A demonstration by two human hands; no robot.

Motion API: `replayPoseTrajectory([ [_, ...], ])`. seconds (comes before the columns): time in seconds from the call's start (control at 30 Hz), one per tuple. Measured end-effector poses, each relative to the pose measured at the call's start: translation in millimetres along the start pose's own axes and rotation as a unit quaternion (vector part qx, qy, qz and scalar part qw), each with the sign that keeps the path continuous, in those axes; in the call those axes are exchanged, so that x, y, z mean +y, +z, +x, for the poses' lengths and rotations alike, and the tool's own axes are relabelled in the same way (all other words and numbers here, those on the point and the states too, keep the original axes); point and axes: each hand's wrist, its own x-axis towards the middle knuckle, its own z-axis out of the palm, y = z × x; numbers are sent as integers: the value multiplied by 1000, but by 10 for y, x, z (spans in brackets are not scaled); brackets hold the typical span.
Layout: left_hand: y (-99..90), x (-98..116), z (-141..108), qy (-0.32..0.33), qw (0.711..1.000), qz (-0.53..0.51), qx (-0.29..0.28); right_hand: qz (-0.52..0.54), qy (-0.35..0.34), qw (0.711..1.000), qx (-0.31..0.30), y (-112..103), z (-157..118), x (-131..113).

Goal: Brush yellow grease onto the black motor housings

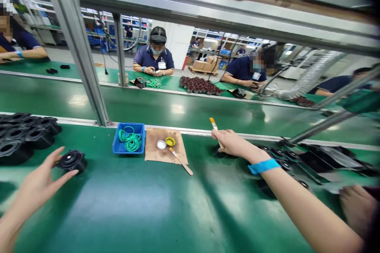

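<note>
My left hand (40, 182) has its thumb and fingertips on either side of a round black part (72, 161) with a small white centre. In my right hand (230, 141) is a brush (213, 123), its orange bristles pointing up. A black part (218, 150) shows partly beneath that hand, its contact with the fingers hidden. Between my hands, a brown cardboard sheet (152, 156) carries a white round lid (161, 144), a small yellow pot (170, 141) and a second brush (181, 161), whose wooden handle overhangs the edge. Green rings (130, 141) fill a blue tray (116, 151).
Several black housings (40, 136) stand far left. More black parts (279, 153) and dark sheets (329, 160) lie right, near another person's hand (358, 205). A metal post (80, 47) rises behind the blue tray. People work across the green bench.
</note>
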Motion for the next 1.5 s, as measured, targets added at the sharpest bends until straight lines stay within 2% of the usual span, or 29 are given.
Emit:
replayPoseTrajectory([
  [0.03,-8,94,-30,-19,999,10,-40,19,-12,1000,22,-15,34,-103],
  [0.07,-7,203,-73,-19,998,5,-54,40,-27,998,45,-32,80,-233],
  [0.17,43,578,-259,5,996,-69,-58,113,-96,984,94,-81,292,-771],
  [0.33,152,1190,-663,20,975,-169,-143,163,-209,958,110,-58,908,-1795],
  [0.43,177,1384,-888,3,955,-223,-196,139,-242,955,103,54,1334,-2221],
  [0.53,209,1428,-1046,-16,939,-276,-203,104,-261,955,95,178,1636,-2447],
  [0.7,304,1441,-1118,-64,938,-314,-130,53,-273,956,91,255,1746,-2508],
  [0.83,363,1471,-1086,-34,947,-310,-71,38,-259,958,115,198,1652,-2421],
  [1.0,354,1488,-1065,-1,950,-304,-67,69,-226,958,160,152,1552,-2293],
  [1.2,330,1522,-1088,13,948,-310,-63,180,-181,943,212,166,1562,-2198],
  [1.33,354,1495,-1082,30,935,-341,-88,291,-142,917,232,96,1457,-2225],
  [1.43,423,1515,-1065,10,938,-335,-89,372,-168,892,194,7,1190,-2318],
  [1.5,480,1566,-1042,-29,947,-313,-72,419,-206,874,135,-34,964,-2400],
])
